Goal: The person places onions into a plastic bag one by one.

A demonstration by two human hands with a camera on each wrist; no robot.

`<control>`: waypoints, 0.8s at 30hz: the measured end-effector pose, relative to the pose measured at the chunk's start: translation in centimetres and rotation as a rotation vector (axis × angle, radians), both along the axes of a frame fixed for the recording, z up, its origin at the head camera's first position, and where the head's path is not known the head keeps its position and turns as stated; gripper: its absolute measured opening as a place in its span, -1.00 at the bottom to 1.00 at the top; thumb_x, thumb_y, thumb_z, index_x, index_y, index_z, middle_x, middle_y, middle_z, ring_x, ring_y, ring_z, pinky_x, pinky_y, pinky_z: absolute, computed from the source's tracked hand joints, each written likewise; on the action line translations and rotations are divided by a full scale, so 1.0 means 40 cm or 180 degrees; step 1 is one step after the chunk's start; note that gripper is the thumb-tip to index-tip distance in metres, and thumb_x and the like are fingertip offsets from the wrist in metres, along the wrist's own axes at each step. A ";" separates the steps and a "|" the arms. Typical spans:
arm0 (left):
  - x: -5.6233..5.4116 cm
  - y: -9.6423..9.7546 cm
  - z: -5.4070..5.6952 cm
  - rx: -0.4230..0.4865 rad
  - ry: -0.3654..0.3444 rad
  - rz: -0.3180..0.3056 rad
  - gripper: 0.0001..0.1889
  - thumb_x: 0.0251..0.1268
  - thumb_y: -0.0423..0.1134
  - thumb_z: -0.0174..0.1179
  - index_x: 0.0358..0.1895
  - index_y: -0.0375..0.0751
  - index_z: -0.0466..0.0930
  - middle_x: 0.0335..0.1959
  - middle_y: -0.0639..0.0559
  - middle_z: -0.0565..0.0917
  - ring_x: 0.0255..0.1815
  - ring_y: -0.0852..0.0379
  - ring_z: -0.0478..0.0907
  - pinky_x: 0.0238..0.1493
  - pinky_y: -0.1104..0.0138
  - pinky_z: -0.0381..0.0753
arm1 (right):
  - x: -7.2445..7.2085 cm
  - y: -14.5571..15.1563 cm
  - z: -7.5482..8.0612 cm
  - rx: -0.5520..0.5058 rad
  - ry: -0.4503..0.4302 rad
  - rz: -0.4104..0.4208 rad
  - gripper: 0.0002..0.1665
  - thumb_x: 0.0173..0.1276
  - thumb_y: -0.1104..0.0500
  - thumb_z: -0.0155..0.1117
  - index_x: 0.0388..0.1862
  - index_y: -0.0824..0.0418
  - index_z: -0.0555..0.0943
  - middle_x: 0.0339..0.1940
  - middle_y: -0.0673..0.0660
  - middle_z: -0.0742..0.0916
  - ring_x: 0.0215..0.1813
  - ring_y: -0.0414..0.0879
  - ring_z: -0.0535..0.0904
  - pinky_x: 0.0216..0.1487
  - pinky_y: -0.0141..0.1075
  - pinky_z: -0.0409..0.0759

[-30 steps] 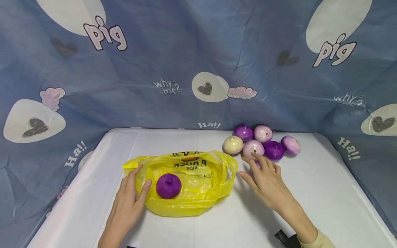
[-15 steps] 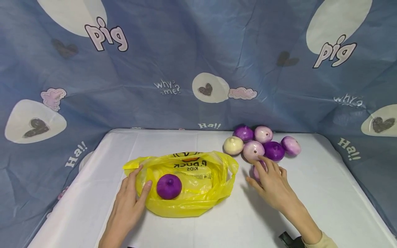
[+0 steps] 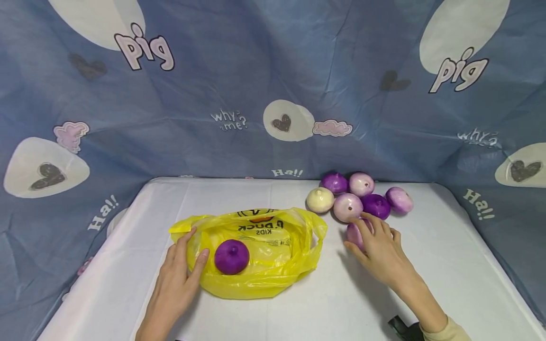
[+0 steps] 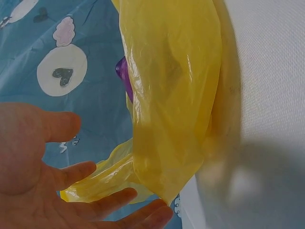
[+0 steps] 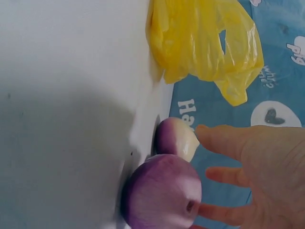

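A yellow plastic bag lies with its mouth spread, and a dark purple onion sits in its left part. My left hand rests at the bag's left edge, fingers extended. A light purple onion lies beneath the fingers of my right hand, partly hidden by them. In the right wrist view that hand is spread beside the onion, with a fingertip at its dark root spot; a firm grip cannot be made out.
Behind the right hand several onions cluster, among them a pale one, a pinkish one and a deep purple one. A blue printed cloth rises behind the white table.
My right hand has shifted slightly right over the nearest light purple onion, which now shows more between thumb and fingers. The left hand, bag and other onions stay put.
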State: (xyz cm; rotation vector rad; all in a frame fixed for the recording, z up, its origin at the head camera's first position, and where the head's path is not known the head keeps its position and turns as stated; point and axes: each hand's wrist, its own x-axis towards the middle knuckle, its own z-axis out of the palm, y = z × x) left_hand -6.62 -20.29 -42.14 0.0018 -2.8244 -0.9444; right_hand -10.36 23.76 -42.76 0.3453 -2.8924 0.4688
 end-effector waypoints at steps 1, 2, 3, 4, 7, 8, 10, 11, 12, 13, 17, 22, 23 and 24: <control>0.000 0.000 0.001 0.0002 -0.0007 -0.0002 -0.33 0.74 0.10 0.03 0.70 -0.07 0.16 0.49 -0.46 0.45 0.47 -0.54 0.46 0.34 -0.44 0.49 | -0.001 0.001 -0.001 0.0005 -0.0005 -0.0005 -0.38 0.53 -0.03 0.43 0.45 0.11 0.51 0.53 0.42 0.50 0.52 0.48 0.39 0.26 0.48 0.37; 0.001 0.000 0.001 0.0002 -0.0012 -0.0004 -0.33 0.74 0.10 0.03 0.70 -0.07 0.16 0.48 -0.47 0.45 0.47 -0.54 0.46 0.33 -0.44 0.49 | -0.002 0.002 -0.003 0.0005 -0.0006 -0.0008 -0.37 0.52 -0.03 0.44 0.45 0.12 0.51 0.53 0.42 0.50 0.52 0.49 0.39 0.25 0.48 0.37; 0.001 0.000 0.002 0.0001 -0.0012 -0.0006 -0.33 0.74 0.10 0.03 0.70 -0.07 0.16 0.48 -0.47 0.46 0.46 -0.54 0.46 0.33 -0.44 0.49 | -0.003 0.003 -0.005 0.0006 -0.0003 -0.0011 -0.36 0.52 -0.03 0.45 0.45 0.13 0.50 0.53 0.43 0.50 0.52 0.50 0.39 0.24 0.49 0.38; 0.001 0.000 0.002 0.0002 -0.0010 -0.0007 -0.33 0.74 0.10 0.03 0.70 -0.08 0.17 0.47 -0.47 0.46 0.46 -0.54 0.47 0.32 -0.44 0.50 | -0.004 0.004 -0.007 -0.0004 -0.0009 -0.0009 -0.36 0.51 -0.03 0.45 0.45 0.13 0.50 0.53 0.43 0.50 0.51 0.50 0.39 0.24 0.49 0.38; 0.000 -0.001 0.002 0.0005 -0.0017 -0.0009 -0.33 0.74 0.10 0.03 0.70 -0.08 0.17 0.47 -0.46 0.46 0.45 -0.54 0.48 0.31 -0.44 0.50 | -0.006 0.006 -0.013 -0.0037 -0.0023 0.0003 -0.36 0.50 -0.02 0.46 0.46 0.10 0.49 0.52 0.44 0.50 0.51 0.51 0.40 0.24 0.49 0.38; 0.000 -0.001 0.001 0.0003 -0.0019 -0.0007 -0.33 0.74 0.11 0.03 0.70 -0.08 0.16 0.47 -0.46 0.46 0.45 -0.54 0.48 0.31 -0.43 0.51 | -0.007 0.006 -0.015 -0.0050 -0.0025 0.0012 -0.36 0.50 -0.01 0.46 0.46 0.10 0.49 0.52 0.44 0.50 0.51 0.51 0.40 0.24 0.48 0.38; -0.001 -0.002 0.001 -0.0002 -0.0032 -0.0013 -0.33 0.74 0.10 0.03 0.71 -0.08 0.16 0.48 -0.46 0.45 0.45 -0.54 0.47 0.32 -0.43 0.50 | -0.008 0.007 -0.018 -0.0062 -0.0030 0.0021 -0.36 0.50 -0.01 0.46 0.45 0.08 0.49 0.52 0.43 0.49 0.51 0.50 0.40 0.25 0.48 0.37; -0.001 -0.003 0.001 -0.0004 -0.0040 -0.0016 -0.33 0.74 0.10 0.03 0.71 -0.08 0.16 0.48 -0.46 0.45 0.46 -0.54 0.47 0.32 -0.44 0.50 | -0.009 0.008 -0.019 -0.0060 -0.0036 0.0019 -0.37 0.51 -0.01 0.46 0.45 0.08 0.49 0.52 0.43 0.49 0.51 0.50 0.40 0.25 0.48 0.37; -0.001 -0.003 0.001 -0.0008 -0.0046 -0.0015 -0.33 0.74 0.09 0.03 0.71 -0.09 0.16 0.49 -0.46 0.45 0.47 -0.54 0.46 0.33 -0.44 0.50 | -0.010 0.010 -0.020 -0.0060 -0.0039 0.0016 -0.37 0.51 -0.01 0.46 0.45 0.08 0.49 0.52 0.43 0.49 0.51 0.49 0.40 0.25 0.48 0.37; -0.001 -0.003 0.001 -0.0010 -0.0051 -0.0015 -0.33 0.74 0.09 0.04 0.71 -0.09 0.16 0.49 -0.47 0.44 0.47 -0.54 0.45 0.34 -0.44 0.49 | -0.010 0.011 -0.020 -0.0056 -0.0039 0.0011 -0.38 0.51 0.00 0.46 0.44 0.08 0.49 0.52 0.43 0.49 0.51 0.49 0.40 0.25 0.49 0.38; 0.000 -0.003 0.002 -0.0008 -0.0045 -0.0014 -0.33 0.74 0.08 0.04 0.71 -0.09 0.16 0.49 -0.47 0.44 0.47 -0.54 0.45 0.34 -0.44 0.49 | -0.013 0.016 -0.020 -0.0069 -0.0102 -0.0015 -0.38 0.53 -0.01 0.44 0.45 0.10 0.48 0.55 0.44 0.47 0.51 0.50 0.39 0.25 0.51 0.35; 0.000 -0.004 0.002 -0.0006 -0.0036 -0.0013 -0.33 0.74 0.09 0.04 0.70 -0.09 0.16 0.47 -0.47 0.46 0.45 -0.54 0.47 0.33 -0.44 0.50 | -0.015 0.019 -0.022 -0.0061 -0.0145 -0.0036 -0.35 0.54 -0.03 0.43 0.48 0.11 0.46 0.56 0.44 0.44 0.50 0.51 0.40 0.24 0.53 0.35; 0.000 -0.004 0.001 -0.0005 -0.0042 -0.0013 -0.33 0.74 0.10 0.03 0.71 -0.09 0.16 0.47 -0.47 0.46 0.45 -0.54 0.48 0.33 -0.44 0.50 | -0.015 0.019 -0.023 -0.0054 -0.0141 -0.0040 -0.35 0.54 -0.03 0.43 0.49 0.11 0.46 0.56 0.44 0.45 0.49 0.51 0.41 0.24 0.53 0.35; 0.000 -0.004 0.001 -0.0005 -0.0040 -0.0013 -0.33 0.74 0.10 0.04 0.71 -0.09 0.15 0.47 -0.47 0.46 0.45 -0.54 0.48 0.32 -0.43 0.50 | -0.016 0.020 -0.023 -0.0052 -0.0140 -0.0045 -0.35 0.54 -0.03 0.42 0.49 0.11 0.46 0.55 0.44 0.45 0.49 0.51 0.42 0.24 0.53 0.36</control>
